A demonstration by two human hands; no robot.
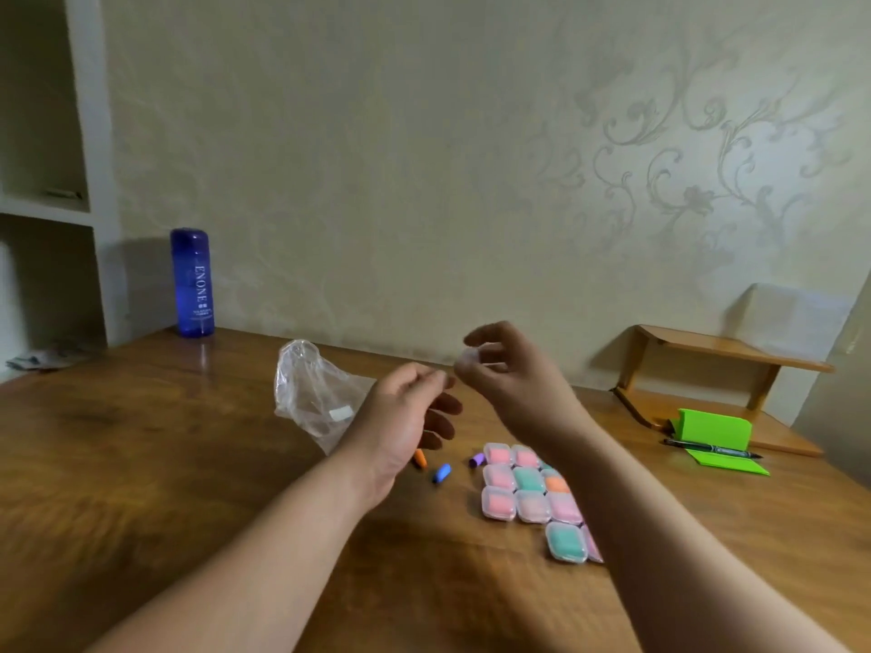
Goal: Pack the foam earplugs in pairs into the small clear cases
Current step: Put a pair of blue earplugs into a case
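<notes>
Fingers of the right hand pinch a case; those of the left hand curl, grip unclear. Earplugs and packed cases lie midway on the counter, off its edges.

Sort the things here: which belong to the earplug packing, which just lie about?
Job: loose earplugs, filled cases, clear case in right hand, probably the bag.
Lying about: bottle, wooden stand, green paper, pen.

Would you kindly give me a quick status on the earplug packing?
Right hand pinches a case, blurred; left hand close beside, grip unclear. Three earplugs loose on table, by filled cases. Nothing blocking.
</notes>
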